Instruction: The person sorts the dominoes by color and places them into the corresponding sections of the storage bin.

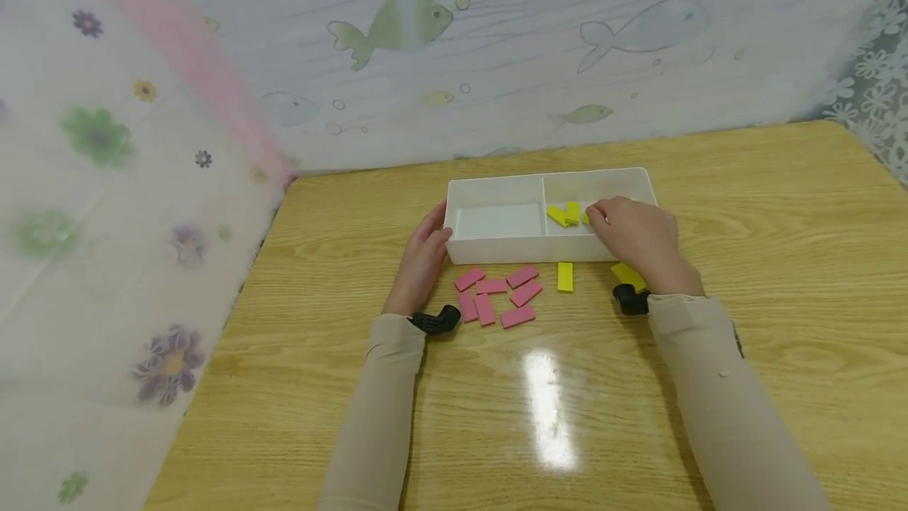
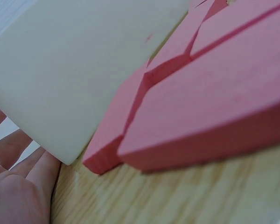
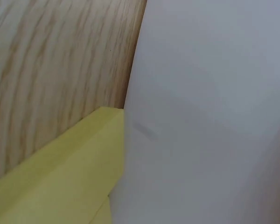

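While the left hand (image 1: 422, 265) rests straight fingers against its end, the white box (image 1: 496, 250) runs lengthwise across to the right hand (image 1: 636, 236), which partly hides a yellow block (image 1: 586, 218); whether it grips that, I cannot tell.

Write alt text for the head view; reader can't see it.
A person's right hand reaches over the right compartment of a white, rectangular two-compartment box holding flat yellow rectangular blocks; their left hand rests against the box's left end. Flat pink rectangular blocks and more yellow blocks lie in front of the box on a wood-grain table.
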Available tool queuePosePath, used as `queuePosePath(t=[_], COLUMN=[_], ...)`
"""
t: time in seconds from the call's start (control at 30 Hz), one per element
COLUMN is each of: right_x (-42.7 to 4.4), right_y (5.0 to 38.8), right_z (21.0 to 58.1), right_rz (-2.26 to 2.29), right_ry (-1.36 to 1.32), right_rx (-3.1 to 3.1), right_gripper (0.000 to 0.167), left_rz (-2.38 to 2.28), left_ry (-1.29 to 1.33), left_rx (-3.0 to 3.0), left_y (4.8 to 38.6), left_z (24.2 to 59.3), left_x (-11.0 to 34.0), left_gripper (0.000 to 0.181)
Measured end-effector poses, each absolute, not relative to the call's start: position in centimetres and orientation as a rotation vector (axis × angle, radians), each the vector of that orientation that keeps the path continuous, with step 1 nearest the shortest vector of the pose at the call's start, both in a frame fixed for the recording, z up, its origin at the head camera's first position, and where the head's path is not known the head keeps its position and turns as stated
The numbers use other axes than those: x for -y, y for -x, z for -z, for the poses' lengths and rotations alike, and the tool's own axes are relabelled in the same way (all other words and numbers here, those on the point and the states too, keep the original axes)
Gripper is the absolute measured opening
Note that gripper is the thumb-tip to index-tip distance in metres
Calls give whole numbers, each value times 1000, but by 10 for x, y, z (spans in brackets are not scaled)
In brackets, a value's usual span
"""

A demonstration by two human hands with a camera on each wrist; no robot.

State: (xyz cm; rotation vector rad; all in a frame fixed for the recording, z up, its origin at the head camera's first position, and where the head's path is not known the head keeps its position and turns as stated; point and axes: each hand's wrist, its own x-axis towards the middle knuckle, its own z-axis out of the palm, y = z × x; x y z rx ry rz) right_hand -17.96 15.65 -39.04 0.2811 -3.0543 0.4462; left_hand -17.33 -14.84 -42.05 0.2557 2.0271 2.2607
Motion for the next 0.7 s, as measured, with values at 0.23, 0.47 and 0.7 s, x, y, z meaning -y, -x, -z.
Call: queuePosePath(t=[0.23, 0.47, 0.7], right_x=[-155, -154, -155], right_y=[178, 177, 174], right_z=[389, 390, 387], right_rz=[-438, -409, -394], right_ry=[-279, -325, -396], right_rx=[3074, 3104, 3151], right_gripper=[44, 52, 50], left_rz=[-2269, -2266, -2269], left_ry=[-276, -288, -267], left_rx=[-2008, -2016, -2029], left_y=[174, 172, 172], left_z=[421, 421, 422], left_x=[149, 149, 148], left_gripper=[49, 49, 50])
